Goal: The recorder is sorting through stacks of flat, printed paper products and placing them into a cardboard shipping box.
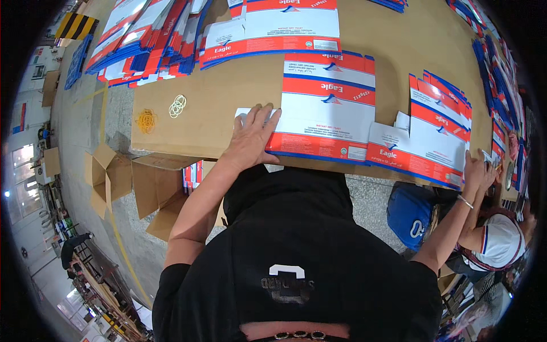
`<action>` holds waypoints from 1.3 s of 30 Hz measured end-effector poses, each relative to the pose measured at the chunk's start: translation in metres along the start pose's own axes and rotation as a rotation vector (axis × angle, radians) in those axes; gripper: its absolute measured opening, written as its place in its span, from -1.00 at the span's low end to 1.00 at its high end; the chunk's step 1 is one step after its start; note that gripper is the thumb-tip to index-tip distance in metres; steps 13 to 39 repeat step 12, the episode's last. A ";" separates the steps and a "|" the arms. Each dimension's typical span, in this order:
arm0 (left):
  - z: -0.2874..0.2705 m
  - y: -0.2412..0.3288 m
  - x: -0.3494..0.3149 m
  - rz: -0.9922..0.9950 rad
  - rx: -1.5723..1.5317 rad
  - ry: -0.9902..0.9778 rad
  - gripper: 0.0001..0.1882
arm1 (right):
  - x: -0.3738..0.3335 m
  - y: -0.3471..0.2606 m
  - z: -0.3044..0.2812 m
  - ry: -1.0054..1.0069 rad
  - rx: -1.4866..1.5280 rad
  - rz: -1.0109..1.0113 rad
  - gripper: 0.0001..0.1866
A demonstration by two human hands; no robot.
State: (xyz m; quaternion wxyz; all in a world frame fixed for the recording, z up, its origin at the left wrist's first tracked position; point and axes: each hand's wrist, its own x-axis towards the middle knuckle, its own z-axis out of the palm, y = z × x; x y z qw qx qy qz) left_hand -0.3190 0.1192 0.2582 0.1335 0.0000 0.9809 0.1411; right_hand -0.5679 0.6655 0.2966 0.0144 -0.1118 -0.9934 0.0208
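Flat-folded red, white and blue printed cartons point(327, 117) lie along the near edge of the table. My left hand point(253, 134) rests on their left end, fingers spread over the white flap and thumb by the front edge. To the right is a second stack of flat cartons point(439, 134), overlapping the first at its lower left. My right hand point(472, 171) is at this stack's right edge, its visible fingers stretched along the side. Part of that hand is hard to make out, with another person's hand point(488, 175) close beside it.
More flat cartons point(285, 28) lie farther back, with a heaped pile point(151, 40) at far left. Rubber bands lie in a tan bunch point(146, 121) and a pale bunch point(177, 106). Open brown boxes point(108, 176) stand on the floor. A co-worker point(498, 239) is close at right, near a blue seat point(407, 214).
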 end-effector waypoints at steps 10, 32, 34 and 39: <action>-0.019 0.004 0.008 0.098 0.074 0.058 0.21 | -0.141 -0.184 0.036 -0.039 0.487 -0.732 -0.71; -0.033 0.005 0.006 0.110 0.021 0.029 0.24 | -0.150 -0.191 0.043 -0.105 0.482 -0.742 -0.70; -0.033 0.005 0.006 0.110 0.021 0.029 0.24 | -0.150 -0.191 0.043 -0.105 0.482 -0.742 -0.70; -0.033 0.005 0.006 0.110 0.021 0.029 0.24 | -0.150 -0.191 0.043 -0.105 0.482 -0.742 -0.70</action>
